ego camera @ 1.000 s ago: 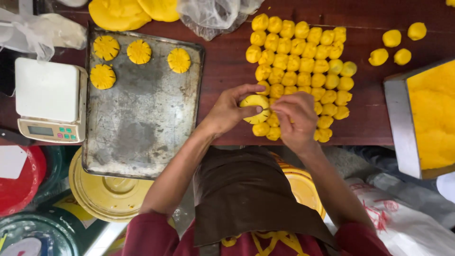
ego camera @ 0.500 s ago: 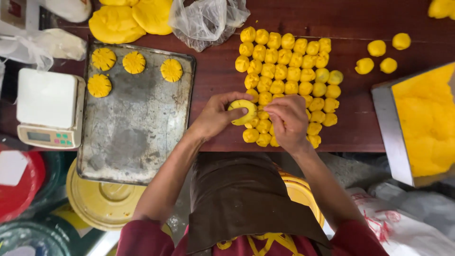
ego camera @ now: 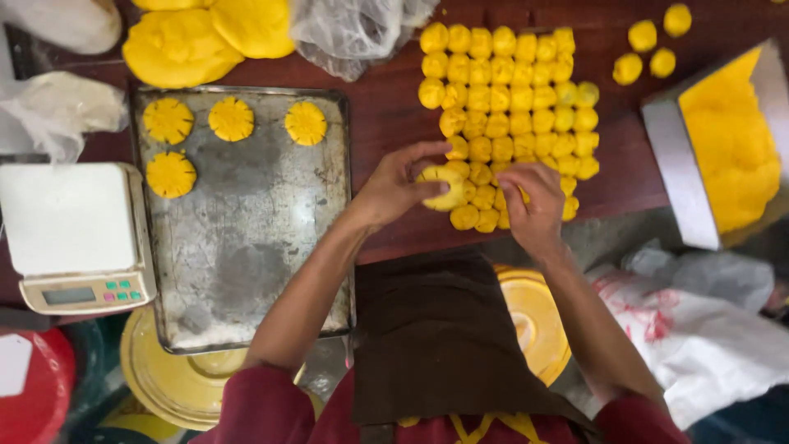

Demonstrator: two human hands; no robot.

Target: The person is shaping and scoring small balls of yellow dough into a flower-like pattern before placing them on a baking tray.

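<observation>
The left hand [ego camera: 394,193] held a flattened yellow dough disc [ego camera: 442,187] just above the near edge of the block of yellow dough balls [ego camera: 509,107] on the dark red table [ego camera: 386,115]. Its fingers were curled and clamped on the disc's left rim. The right hand [ego camera: 534,205] lay immediately to the right of the disc, fingers bent down among the nearest balls; whether they were closed on a ball could not be told. The disc lay between the two hands, touching the left and just beside the right, its broad face turned up toward the camera and showing no marked long axis. The left hand was the nearer, being in contact.

Counts: one disc in hand. The block of balls ran in about five columns and some nine rows, the lowest rows partly hidden by the hands, so an exact count could not be given. Three loose balls [ego camera: 649,41] lay well apart at the upper right. Four scored, flower-shaped pieces [ego camera: 230,119] sat on the worn metal baking tray [ego camera: 246,247] to the left, three in the far row and one below. One white kitchen scale [ego camera: 74,230] stood beside the tray. Two large dough lumps [ego camera: 205,37] lay beyond the tray, and one metal container [ego camera: 666,164] of yellow filling stood at the right.
</observation>
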